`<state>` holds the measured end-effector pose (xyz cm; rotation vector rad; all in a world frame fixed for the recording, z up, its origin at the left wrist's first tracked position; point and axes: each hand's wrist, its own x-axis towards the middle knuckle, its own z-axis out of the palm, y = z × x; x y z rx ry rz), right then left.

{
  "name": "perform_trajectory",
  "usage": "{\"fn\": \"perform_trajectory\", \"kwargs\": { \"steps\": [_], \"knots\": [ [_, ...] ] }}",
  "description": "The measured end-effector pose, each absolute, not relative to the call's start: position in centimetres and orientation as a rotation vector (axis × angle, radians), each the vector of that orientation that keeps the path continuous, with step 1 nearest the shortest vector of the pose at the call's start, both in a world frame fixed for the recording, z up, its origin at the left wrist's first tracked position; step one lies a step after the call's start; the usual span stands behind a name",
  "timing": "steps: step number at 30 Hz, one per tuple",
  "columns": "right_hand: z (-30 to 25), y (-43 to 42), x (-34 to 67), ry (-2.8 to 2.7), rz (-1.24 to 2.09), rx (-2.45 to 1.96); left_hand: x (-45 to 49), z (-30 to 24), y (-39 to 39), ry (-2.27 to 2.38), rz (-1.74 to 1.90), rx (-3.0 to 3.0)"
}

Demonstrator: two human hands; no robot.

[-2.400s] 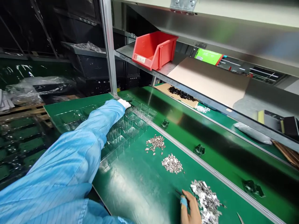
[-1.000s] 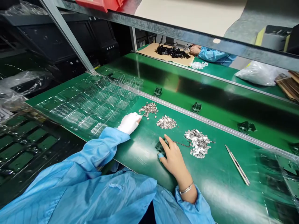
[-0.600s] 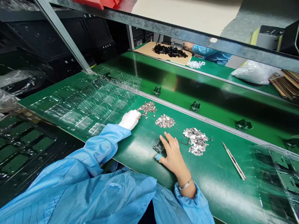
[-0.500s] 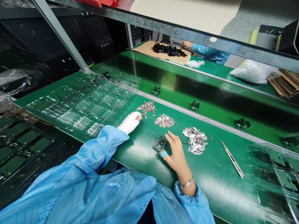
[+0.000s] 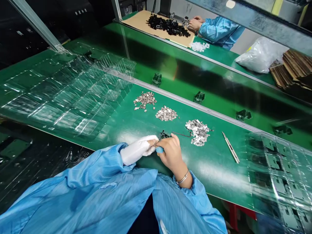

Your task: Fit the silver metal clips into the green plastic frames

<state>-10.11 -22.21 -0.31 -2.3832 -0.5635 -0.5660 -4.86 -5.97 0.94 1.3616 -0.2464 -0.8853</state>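
My left hand (image 5: 141, 148), in a white glove with bare fingertips, is closed in a pinch in front of my body. Its fingertips meet those of my right hand (image 5: 170, 151), which has blue tape on the thumb and is also pinched. Between them is a tiny metal part (image 5: 156, 143), mostly hidden by the fingers. Just beyond the fingers lies a green circuit board (image 5: 163, 134), partly covered. A thin black L-shaped hex key (image 5: 181, 134) lies on the table behind my right hand, its bend by a heap of flat silvery pieces (image 5: 198, 131).
Two heaps of small metal parts (image 5: 145, 100) (image 5: 166, 113) lie beyond my hands. A craft knife (image 5: 230, 147) is to the right. Clear plastic trays (image 5: 73, 94) (image 5: 280, 169) flank the table. Several boards (image 5: 199, 97) stand past the metal rail. A co-worker's hands (image 5: 195, 24) are at the back.
My left hand has moved right from the nearer side of the left heap to meet my right hand. My right hand has closed and come off the circuit board. The view has tilted down.
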Motion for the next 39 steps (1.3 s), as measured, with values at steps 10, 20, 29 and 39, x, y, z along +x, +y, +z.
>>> {"fn": "perform_trajectory", "kwargs": {
  "steps": [10,20,29,39],
  "knots": [
    [1.0,-23.0,-10.4,-0.497,-0.497,-2.308,-4.1,0.6,-5.6,-0.527,-0.647,1.705],
    [-0.9,-26.1,-8.3,0.075,-0.432,-1.894,-1.1,-4.2,-7.6,-0.920,-0.367,2.029],
    [-1.5,-24.1,-8.9,-0.239,-0.431,-2.197,-2.6,-1.9,-7.6,-0.982,-0.066,2.075],
    [-1.3,-23.9,-9.2,-0.238,-0.437,-2.267,-2.9,-1.4,-7.6,-1.035,-0.019,2.135]
  ]
}}
